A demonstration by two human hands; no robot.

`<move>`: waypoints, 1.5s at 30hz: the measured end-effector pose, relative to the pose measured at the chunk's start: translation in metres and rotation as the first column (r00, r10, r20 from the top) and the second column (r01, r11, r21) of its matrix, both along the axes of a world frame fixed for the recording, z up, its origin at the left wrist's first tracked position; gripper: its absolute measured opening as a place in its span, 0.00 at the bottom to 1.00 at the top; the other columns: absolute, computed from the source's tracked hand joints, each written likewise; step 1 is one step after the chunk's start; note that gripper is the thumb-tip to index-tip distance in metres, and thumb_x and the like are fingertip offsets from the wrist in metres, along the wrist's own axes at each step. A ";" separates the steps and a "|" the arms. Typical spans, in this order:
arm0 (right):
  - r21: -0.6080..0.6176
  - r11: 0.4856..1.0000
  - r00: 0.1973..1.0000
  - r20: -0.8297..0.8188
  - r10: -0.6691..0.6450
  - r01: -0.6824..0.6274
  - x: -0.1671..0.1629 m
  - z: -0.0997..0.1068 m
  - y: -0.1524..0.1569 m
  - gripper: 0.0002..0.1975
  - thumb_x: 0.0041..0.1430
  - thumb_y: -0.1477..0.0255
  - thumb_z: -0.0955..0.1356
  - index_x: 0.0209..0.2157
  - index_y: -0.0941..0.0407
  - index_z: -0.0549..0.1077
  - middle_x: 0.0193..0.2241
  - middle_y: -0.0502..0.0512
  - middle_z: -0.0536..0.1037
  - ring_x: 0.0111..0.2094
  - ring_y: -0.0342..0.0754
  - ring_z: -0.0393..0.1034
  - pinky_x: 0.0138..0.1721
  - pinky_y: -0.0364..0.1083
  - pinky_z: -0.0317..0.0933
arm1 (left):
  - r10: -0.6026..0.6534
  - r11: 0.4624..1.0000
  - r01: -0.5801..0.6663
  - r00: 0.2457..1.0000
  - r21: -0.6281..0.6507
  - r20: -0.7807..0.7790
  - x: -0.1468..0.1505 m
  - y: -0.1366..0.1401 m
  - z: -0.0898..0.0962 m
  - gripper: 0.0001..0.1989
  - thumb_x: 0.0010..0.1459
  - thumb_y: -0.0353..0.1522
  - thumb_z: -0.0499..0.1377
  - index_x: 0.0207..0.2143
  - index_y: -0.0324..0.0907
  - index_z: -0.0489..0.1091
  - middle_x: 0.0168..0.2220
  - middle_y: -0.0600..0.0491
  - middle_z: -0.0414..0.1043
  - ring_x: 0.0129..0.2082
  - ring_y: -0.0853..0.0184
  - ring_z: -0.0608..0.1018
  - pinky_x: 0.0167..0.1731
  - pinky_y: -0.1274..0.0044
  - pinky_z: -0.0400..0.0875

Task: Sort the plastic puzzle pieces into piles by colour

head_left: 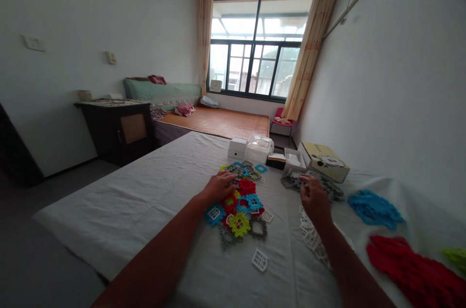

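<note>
My left hand (221,185) lies at the left edge of a mixed heap of plastic building pieces, its fingers stretched out over them. In this heap are a red piece (246,186), a yellow-green frame with a window insert (239,224), a blue one (215,213) and a grey square frame (258,228). My right hand (315,199) is closed, fingers curled, at a pile of grey pieces (291,179); what its fingertips hold, if anything, is unclear. Below that hand, white window inserts (309,236) are partly hidden by my forearm. A single white window insert (259,260) lies nearer me.
Blue pieces (374,208), red pieces (415,269) and green pieces (455,254) lie in piles at the right. Behind the heaps stand a white box (238,148), a clear plastic container (259,147) and a yellow carton (324,160). A pale cloth (153,186) covers the table.
</note>
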State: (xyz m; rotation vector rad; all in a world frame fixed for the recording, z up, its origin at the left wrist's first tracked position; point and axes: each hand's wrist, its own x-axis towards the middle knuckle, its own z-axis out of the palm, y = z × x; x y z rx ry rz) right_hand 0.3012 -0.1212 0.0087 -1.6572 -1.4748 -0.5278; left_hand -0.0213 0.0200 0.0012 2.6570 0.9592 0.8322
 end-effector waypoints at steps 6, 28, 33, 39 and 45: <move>-0.157 0.978 0.989 0.034 0.147 -0.140 -0.039 -0.002 -0.002 0.14 0.58 0.74 0.58 0.42 0.53 0.69 0.48 0.55 0.71 0.43 0.49 0.70 0.41 0.47 0.65 | 0.056 0.998 -0.058 0.986 -0.010 -0.158 -0.003 -0.002 0.002 0.23 0.53 0.41 0.57 0.52 0.48 0.66 0.53 0.52 0.68 0.53 0.62 0.68 0.51 0.73 0.62; -0.257 0.898 0.934 -0.122 0.337 -0.357 -0.066 -0.005 -0.006 0.13 0.57 0.74 0.58 0.39 0.52 0.71 0.41 0.54 0.75 0.38 0.48 0.72 0.38 0.46 0.65 | 0.447 0.885 -0.407 0.879 0.225 -0.169 -0.010 -0.015 0.029 0.14 0.64 0.36 0.46 0.35 0.42 0.69 0.35 0.49 0.74 0.35 0.64 0.76 0.31 0.77 0.67; -0.247 0.835 0.820 -0.452 0.350 -0.492 -0.081 -0.003 -0.003 0.13 0.58 0.64 0.60 0.39 0.54 0.72 0.35 0.56 0.77 0.29 0.47 0.72 0.33 0.47 0.66 | 0.232 0.959 -0.235 0.972 0.159 0.038 0.004 -0.025 0.032 0.15 0.65 0.36 0.44 0.36 0.42 0.69 0.36 0.51 0.74 0.37 0.67 0.76 0.37 0.78 0.68; -0.036 0.610 0.224 -0.946 0.235 -0.792 -0.111 0.005 -0.009 0.25 0.56 0.51 0.60 0.46 0.53 0.67 0.39 0.58 0.76 0.28 0.46 0.73 0.30 0.48 0.67 | -0.210 0.973 0.186 0.959 0.137 0.192 0.024 -0.056 0.034 0.14 0.64 0.35 0.46 0.40 0.44 0.70 0.40 0.51 0.73 0.40 0.70 0.75 0.42 0.80 0.68; -0.027 0.720 0.301 -0.919 0.256 -0.694 -0.093 0.009 -0.005 0.23 0.52 0.58 0.66 0.47 0.56 0.66 0.29 0.51 0.75 0.24 0.42 0.68 0.23 0.40 0.62 | -0.408 0.912 0.397 0.905 0.104 0.120 0.028 -0.065 0.032 0.13 0.63 0.35 0.50 0.45 0.44 0.71 0.47 0.49 0.71 0.47 0.68 0.72 0.49 0.77 0.65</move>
